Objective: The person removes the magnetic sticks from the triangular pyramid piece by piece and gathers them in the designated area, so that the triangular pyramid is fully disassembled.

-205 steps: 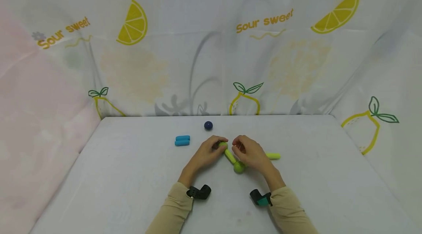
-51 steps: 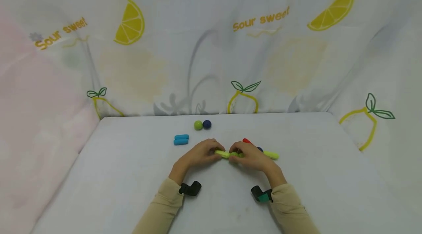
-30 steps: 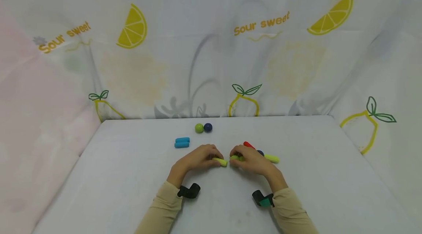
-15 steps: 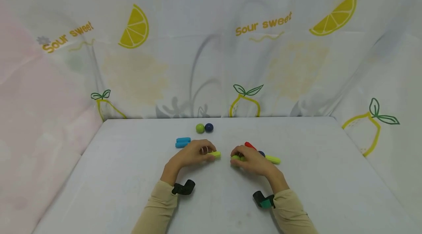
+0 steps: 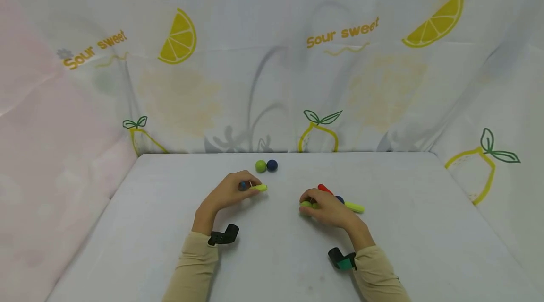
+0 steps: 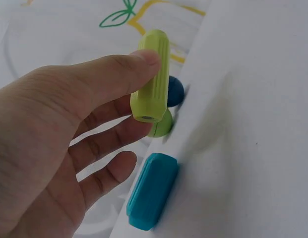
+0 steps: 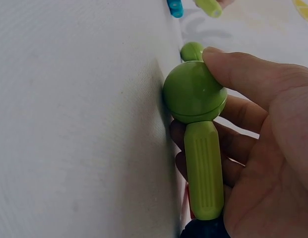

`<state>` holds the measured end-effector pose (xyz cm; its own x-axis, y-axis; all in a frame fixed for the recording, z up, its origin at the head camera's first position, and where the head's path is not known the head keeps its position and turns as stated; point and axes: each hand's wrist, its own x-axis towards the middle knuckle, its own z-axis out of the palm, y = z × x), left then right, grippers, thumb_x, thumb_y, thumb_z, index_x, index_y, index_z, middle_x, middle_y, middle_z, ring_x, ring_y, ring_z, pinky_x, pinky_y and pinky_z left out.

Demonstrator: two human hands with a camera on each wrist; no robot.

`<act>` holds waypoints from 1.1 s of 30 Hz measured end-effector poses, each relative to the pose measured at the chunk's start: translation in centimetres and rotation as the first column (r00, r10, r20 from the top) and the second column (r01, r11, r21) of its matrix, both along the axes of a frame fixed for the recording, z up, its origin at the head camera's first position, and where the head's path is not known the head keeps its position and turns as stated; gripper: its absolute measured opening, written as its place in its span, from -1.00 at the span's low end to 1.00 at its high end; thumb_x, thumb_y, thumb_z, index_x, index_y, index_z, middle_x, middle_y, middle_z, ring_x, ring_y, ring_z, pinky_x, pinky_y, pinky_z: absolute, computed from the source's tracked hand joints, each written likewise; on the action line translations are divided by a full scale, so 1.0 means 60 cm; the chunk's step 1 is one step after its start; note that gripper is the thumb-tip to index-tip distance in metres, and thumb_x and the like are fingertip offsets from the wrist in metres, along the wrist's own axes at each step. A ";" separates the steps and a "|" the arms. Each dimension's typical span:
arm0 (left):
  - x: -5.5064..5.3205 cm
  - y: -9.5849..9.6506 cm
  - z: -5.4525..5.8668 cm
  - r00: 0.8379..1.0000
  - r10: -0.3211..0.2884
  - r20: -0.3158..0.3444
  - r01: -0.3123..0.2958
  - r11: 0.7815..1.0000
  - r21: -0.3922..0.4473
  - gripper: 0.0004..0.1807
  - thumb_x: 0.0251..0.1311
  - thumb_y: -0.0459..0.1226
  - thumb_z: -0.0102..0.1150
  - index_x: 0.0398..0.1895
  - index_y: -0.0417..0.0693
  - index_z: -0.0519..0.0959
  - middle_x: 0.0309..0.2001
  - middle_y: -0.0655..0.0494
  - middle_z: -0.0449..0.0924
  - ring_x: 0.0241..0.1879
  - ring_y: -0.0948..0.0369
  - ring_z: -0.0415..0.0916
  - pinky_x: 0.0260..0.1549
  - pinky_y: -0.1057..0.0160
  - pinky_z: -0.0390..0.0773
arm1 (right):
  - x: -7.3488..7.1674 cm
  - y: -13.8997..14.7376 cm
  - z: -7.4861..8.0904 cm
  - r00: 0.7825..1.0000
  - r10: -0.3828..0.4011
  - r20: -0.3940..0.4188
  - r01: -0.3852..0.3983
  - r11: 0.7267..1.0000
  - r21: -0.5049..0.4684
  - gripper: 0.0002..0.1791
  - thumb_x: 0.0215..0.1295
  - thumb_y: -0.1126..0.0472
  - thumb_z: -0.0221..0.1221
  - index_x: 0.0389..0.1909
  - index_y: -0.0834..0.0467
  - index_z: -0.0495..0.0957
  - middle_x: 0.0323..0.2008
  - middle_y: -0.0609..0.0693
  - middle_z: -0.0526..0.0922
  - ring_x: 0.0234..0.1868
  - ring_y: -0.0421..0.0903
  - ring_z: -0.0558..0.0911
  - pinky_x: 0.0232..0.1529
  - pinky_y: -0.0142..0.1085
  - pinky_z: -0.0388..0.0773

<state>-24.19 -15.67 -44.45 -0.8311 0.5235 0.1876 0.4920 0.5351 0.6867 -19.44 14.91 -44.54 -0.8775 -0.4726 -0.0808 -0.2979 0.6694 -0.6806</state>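
We see the left hand [image 5: 229, 192] pinch a ribbed yellow-green rod [image 6: 153, 84] between thumb and fingers, above the white table [image 5: 272, 259]. A turquoise rod [image 6: 153, 192] lies just beside these fingers. The right hand [image 5: 327, 208] grips a green ball [image 7: 193, 91], from which a second yellow-green rod [image 7: 204, 168] runs toward a dark blue ball [image 7: 206, 229]. Near this hand we find a red rod [image 5: 325, 188]. Farther back, a lime ball [image 5: 260, 166] and a navy ball [image 5: 272, 165] sit side by side.
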 end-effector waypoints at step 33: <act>0.001 -0.074 -0.009 0.998 0.065 0.022 -0.064 0.997 -0.044 -0.79 0.01 -0.31 0.38 -0.26 -0.08 0.61 -0.33 0.06 0.53 -0.29 0.14 0.45 -0.29 0.30 0.47 | 0.001 0.001 -0.001 1.000 0.004 0.001 -0.004 1.000 -0.009 -0.77 0.26 0.00 0.19 -0.14 0.00 0.52 -0.21 -0.18 0.54 -0.19 -0.21 0.45 -0.11 -0.33 0.45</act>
